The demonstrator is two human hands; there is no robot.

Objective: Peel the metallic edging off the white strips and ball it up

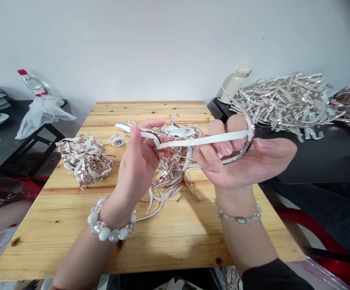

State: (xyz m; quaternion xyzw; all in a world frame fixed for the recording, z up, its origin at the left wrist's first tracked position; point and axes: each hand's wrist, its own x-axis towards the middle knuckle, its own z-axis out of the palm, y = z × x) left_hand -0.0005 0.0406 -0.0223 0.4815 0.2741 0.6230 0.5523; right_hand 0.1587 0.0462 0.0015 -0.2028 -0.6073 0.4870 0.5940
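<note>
The wooden table (175, 237) offered bare surface along its near edge and at its far end, which met the wall. A tangled pile (173, 173) of strips occupied the middle, and a compact heap (86, 159) sat near the left edge.

Both hands were raised above the pile. The left hand (141, 157) gripped a silver-edged strip (146, 133) between thumb and fingers. The right hand (238, 157), palm up, had its fingers curled on a curved band (251, 125). A flat white strip (205, 140) spanned the gap between the hands.

Fingers covered parts of the held pieces; whether these were joined could not be determined. The hands partly hid the pile.
</note>
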